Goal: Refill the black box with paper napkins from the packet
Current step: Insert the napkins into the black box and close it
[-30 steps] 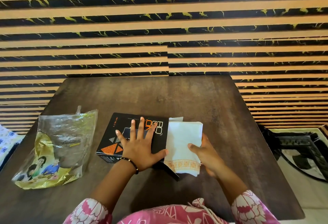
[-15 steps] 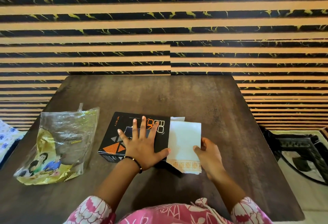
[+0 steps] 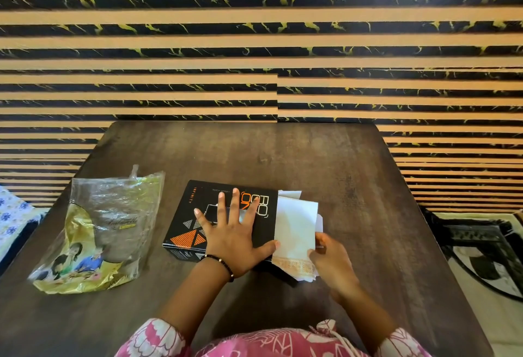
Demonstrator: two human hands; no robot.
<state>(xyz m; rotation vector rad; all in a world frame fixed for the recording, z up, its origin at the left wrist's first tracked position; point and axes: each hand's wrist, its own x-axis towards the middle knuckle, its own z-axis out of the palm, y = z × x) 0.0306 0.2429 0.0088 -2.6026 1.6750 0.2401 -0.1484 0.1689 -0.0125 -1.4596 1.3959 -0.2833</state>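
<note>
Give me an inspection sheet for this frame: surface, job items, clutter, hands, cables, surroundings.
Surface: dark wooden table, worn, set against the wall.
Job's things: black box lies flat near the table's middle; white paper napkins stick out of its right end; the packet, crumpled plastic, lies apart to the left of the box.
Clutter: nothing seen.
Hands: left hand rests flat on the box, fingers spread; right hand holds the napkins' near right edge.
Cables: nothing seen.
Surroundings: striped black and tan wall behind; dark chair at right; flowered cloth at left edge.
</note>
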